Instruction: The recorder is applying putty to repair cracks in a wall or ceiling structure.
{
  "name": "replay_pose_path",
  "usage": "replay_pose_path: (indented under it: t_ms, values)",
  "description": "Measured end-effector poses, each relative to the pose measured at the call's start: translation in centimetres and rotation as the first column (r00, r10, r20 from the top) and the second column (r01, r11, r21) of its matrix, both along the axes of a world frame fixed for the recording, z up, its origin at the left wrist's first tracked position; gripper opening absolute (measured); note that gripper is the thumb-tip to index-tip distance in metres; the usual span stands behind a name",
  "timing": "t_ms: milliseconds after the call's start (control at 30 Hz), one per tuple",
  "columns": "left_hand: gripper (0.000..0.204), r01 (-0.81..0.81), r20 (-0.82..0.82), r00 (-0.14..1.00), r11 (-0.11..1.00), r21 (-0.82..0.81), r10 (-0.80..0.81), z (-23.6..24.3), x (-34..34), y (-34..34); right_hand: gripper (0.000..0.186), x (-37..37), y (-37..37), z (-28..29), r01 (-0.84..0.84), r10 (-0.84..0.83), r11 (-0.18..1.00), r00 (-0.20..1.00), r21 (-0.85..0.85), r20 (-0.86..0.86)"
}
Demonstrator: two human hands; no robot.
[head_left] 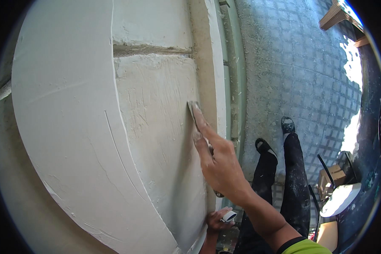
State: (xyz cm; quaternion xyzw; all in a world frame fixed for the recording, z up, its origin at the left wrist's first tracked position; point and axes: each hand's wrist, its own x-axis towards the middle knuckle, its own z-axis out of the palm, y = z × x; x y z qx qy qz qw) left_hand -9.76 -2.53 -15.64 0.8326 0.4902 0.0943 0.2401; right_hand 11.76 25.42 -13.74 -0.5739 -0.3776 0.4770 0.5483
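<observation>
While the right hand (pixel 224 165) closes its fingers around a slim putty knife (pixel 192 109), one finger stretched along toward the blade, the left hand (pixel 216 220) sits lower down, curled about a small whitish piece (pixel 229 216) whose kind I cannot make out. The blade rests against the rough recessed panel (pixel 156 114), close to its right border, where the coat looks streaked and scored. Should the finger press harder on one corner, that corner could dig in and leave a fresh gouge, since the surface seems soft or uneven. If the knife slides sideways, it could nick the raised strip (pixel 213 55) just beside it, because little room shows between them. To the left, the broad, smooth, curved border (pixel 67 93) carries a long thin scratch (pixel 118 142); a knock from the tool could flake its lip, which looks ragged. Farther up, the gap (pixel 148 50) crossing the panel could snag the blade if a stroke ran that far, its rim being crumbly. Past the green frame (pixel 236 63), pale dust lies over the tiled floor (pixel 296 80); the dark sandals (pixel 288 125) might slip on such grit. The white-seated chair (pixel 340 200) and the cardboard box (pixel 334 175) stand near the legs, so a step taken without looking could bump them
</observation>
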Motion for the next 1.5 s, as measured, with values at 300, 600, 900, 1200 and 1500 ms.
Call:
replay_pose_path:
  t_ms: [300, 600, 900, 1200, 1500]
  values:
    - [0.024, 0.040, -0.040, 0.998, 0.999, 0.001, -0.040, -0.6, -0.2, -0.7, 0.048, 2.2, 1.7, 0.8, -0.009, -0.035, 0.979, 0.978, -0.206, -0.207]
    - [0.030, -0.010, 0.041, 0.999, 0.999, -0.053, 0.013, -0.8, 0.6, -0.5, 0.052, 4.5, 5.8, 2.9, -0.125, 0.038, 0.964, 0.938, -0.235, -0.344]
    - [0.037, 0.011, 0.072, 0.997, 0.997, -0.074, -0.006, 0.0, 0.1, -0.1, 0.054, 2.6, 4.1, 4.6, -0.070, 0.096, 0.991, 0.969, 0.116, -0.229]
    - [0.029, -0.032, 0.082, 0.995, 0.981, -0.190, 0.048, -0.5, -1.7, -0.6, 0.064, -1.7, -4.9, 6.1, -0.226, 0.278, 0.952, 0.922, 0.208, -0.269]
    - [0.029, 0.020, 0.061, 0.998, 0.999, -0.031, -0.018, -0.1, -0.4, 0.0, 0.069, -0.2, -3.5, 6.7, -0.284, 0.326, 0.931, 0.930, 0.230, -0.168]
